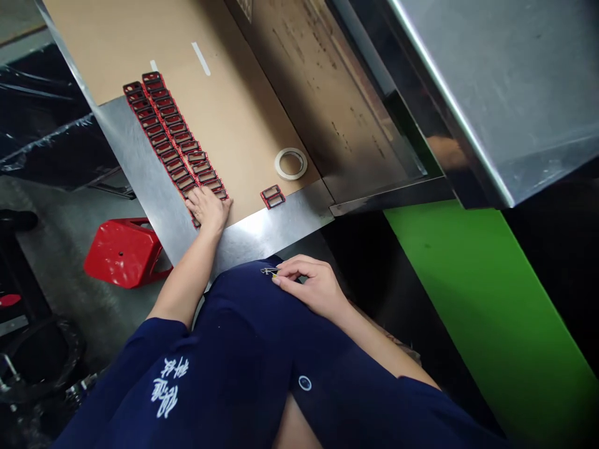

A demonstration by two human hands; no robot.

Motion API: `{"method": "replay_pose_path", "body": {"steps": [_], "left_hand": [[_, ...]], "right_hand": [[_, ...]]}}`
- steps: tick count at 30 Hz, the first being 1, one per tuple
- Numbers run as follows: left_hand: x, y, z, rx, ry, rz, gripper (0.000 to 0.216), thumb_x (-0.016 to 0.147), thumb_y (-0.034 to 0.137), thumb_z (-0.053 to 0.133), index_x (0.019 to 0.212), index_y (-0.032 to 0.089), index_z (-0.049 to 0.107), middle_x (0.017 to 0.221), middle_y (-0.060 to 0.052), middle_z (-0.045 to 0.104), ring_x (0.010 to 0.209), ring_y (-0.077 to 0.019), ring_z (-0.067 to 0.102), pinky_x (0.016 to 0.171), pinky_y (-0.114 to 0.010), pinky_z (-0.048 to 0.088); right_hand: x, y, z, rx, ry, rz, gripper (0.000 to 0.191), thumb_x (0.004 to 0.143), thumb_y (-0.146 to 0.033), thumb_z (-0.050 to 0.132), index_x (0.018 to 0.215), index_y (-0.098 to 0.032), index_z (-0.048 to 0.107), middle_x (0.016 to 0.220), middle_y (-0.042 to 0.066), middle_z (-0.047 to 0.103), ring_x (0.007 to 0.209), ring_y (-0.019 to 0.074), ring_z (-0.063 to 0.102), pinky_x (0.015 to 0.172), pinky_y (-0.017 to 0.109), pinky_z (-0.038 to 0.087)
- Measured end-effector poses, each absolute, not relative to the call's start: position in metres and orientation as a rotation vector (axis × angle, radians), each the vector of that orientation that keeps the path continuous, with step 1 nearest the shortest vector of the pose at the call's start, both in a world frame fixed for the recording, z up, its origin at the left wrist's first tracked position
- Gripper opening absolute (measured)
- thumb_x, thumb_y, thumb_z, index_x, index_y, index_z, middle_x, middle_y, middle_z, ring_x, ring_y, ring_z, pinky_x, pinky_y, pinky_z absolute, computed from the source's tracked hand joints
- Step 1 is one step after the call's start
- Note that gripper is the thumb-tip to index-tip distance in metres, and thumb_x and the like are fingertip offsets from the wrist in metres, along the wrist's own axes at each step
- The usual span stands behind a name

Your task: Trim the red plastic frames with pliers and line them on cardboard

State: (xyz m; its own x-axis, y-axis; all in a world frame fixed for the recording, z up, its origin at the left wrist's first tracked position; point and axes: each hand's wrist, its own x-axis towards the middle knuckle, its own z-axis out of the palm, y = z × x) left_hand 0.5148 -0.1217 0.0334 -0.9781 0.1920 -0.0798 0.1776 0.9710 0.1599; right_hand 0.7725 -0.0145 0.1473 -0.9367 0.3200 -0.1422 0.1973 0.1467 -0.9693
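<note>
Two long rows of small black-and-red rectangular frames (174, 128) lie side by side on the table. My left hand (209, 209) rests over the near end of these rows, fingers spread and thumb out to the right, covering some of the frames. Close to my body, my right hand (313, 284) is closed in a pinch. Between its thumb and fingers is a small thin metal tool (267, 270) with a yellowish part; its exact kind is too small to tell. A separate pair of frames (272, 196) sits to the right near the table's front edge.
A roll of tape (291, 164) lies on the brown board (224, 93) covering the metal table (135, 162). White tape strips (201, 58) stick to the board. A red stool (122, 252) stands at left; a metal-edged machine (468, 112) rises at right above a green panel (486, 293).
</note>
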Motion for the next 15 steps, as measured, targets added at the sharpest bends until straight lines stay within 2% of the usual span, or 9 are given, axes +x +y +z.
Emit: {"method": "replay_pose_path", "body": {"steps": [3,6,9,12,15], "left_hand": [[0.519,-0.12,0.033,0.646,2.962,0.355,0.056,0.083,0.037,0.068,0.131,0.009,0.055,0.15,-0.025,0.043,0.142,-0.0414,0.033,0.119,-0.058,0.021],[0.519,-0.099,0.03,1.332,2.558,0.385,0.044,0.094,0.022,0.048,0.137,0.02,0.057,0.16,-0.015,0.038,0.148,-0.0347,0.03,0.12,-0.055,0.023],[0.508,-0.066,0.02,1.618,2.217,0.354,0.048,0.097,0.016,0.037,0.14,0.018,0.059,0.165,-0.014,0.033,0.153,-0.0341,0.026,0.121,-0.055,0.022],[0.492,-0.045,0.014,1.639,2.141,0.366,0.041,0.096,0.016,0.04,0.126,0.011,0.067,0.16,-0.016,0.042,0.154,-0.0335,0.027,0.124,-0.054,0.021],[0.486,-0.054,0.022,1.593,2.206,0.426,0.029,0.094,0.021,0.049,0.109,0.01,0.072,0.162,-0.018,0.04,0.154,-0.0338,0.027,0.125,-0.054,0.022]], "right_hand": [[0.776,-0.012,0.147,-0.578,-2.342,1.944,0.005,0.085,-0.023,0.08,0.082,-0.02,0.078,0.094,0.002,0.073,0.072,0.0105,0.066,0.066,0.02,0.054],[0.78,-0.009,0.147,-0.603,-2.542,1.942,0.011,0.084,-0.016,0.08,0.074,-0.018,0.075,0.09,0.001,0.072,0.067,0.0086,0.062,0.061,0.018,0.049],[0.782,-0.008,0.148,-0.58,-2.681,1.885,0.015,0.084,-0.012,0.079,0.071,-0.017,0.073,0.087,0.0,0.071,0.071,0.009,0.063,0.061,0.018,0.046],[0.784,-0.009,0.148,-0.555,-2.662,1.86,0.015,0.084,-0.011,0.078,0.071,-0.016,0.072,0.088,0.001,0.071,0.073,0.0092,0.063,0.062,0.017,0.046],[0.785,-0.008,0.146,-0.573,-2.582,1.865,0.012,0.086,-0.014,0.077,0.074,-0.017,0.074,0.089,0.001,0.071,0.072,0.0095,0.064,0.062,0.018,0.047]]}}
